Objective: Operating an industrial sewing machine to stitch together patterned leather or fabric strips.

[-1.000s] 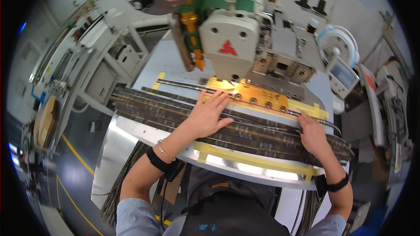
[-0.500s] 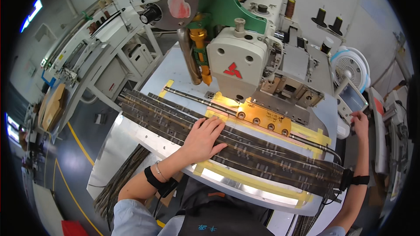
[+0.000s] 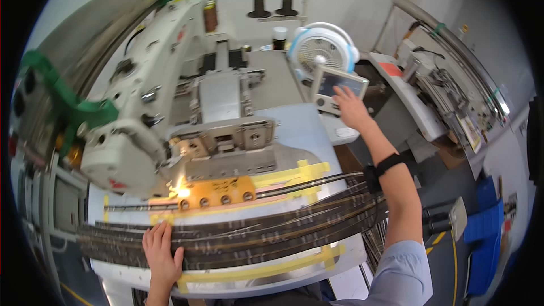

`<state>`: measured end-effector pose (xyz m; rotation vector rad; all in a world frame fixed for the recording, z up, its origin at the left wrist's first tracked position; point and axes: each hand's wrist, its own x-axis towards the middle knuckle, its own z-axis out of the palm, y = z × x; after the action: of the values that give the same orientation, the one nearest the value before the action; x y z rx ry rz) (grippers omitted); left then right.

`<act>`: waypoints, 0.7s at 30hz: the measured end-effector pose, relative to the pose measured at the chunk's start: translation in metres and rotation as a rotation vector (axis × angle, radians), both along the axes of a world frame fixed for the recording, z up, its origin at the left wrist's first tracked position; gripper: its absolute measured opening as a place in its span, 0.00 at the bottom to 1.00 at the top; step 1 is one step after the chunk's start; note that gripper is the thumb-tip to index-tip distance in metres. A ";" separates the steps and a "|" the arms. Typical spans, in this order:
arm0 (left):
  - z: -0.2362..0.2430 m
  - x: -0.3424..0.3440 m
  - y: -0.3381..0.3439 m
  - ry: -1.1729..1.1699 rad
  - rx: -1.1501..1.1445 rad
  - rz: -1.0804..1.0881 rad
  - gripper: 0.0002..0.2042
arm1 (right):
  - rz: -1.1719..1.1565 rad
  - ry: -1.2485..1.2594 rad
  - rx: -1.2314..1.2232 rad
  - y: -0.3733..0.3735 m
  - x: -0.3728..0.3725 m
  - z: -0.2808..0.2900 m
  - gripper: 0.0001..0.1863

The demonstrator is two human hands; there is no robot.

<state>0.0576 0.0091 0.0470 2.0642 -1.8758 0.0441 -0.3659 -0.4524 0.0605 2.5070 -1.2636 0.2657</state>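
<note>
My left hand (image 3: 162,252) rests open on the long dark zipper strips (image 3: 266,234) lying across the sewing table. My right hand (image 3: 351,107) is raised, fingers apart, at the screen of a small control panel (image 3: 330,84); whether a finger touches it is unclear. An orange guide plate (image 3: 215,192) with a row of bolts sits beyond the strips, beside a bright work light. A single strip runs along it. The white sewing machine head (image 3: 122,158) stands at the left over this plate.
A white-and-blue fan (image 3: 322,45) stands behind the panel. Black thread cones (image 3: 259,5) sit on a wall rack. Another machine bench (image 3: 416,102) is at the right, with a blue plastic object (image 3: 484,232) below it. Yellow tape (image 3: 260,272) runs along the near table edge.
The view has swung to the right. My right hand has left the strips and reached up and right to the panel screen. My left hand stays on the strips.
</note>
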 end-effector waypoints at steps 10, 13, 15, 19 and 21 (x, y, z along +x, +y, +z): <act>0.005 0.002 -0.004 0.010 -0.002 0.014 0.21 | -0.253 0.248 0.070 -0.025 -0.005 -0.025 0.16; 0.006 0.002 -0.004 0.009 0.008 0.012 0.20 | -0.313 0.253 0.104 -0.030 -0.007 -0.027 0.17; 0.005 0.002 -0.004 0.012 0.022 0.025 0.20 | -0.354 0.268 0.130 -0.031 -0.010 -0.028 0.18; 0.006 0.000 -0.007 -0.001 0.032 0.022 0.20 | -0.278 0.214 0.042 -0.030 -0.017 -0.032 0.17; 0.005 0.001 -0.007 -0.017 0.021 0.030 0.20 | -0.226 0.181 0.044 -0.027 -0.016 -0.035 0.17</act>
<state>0.0587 0.0019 0.0522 2.1129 -1.8624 0.0491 -0.3818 -0.4796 0.0255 2.3338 -1.4727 -0.0416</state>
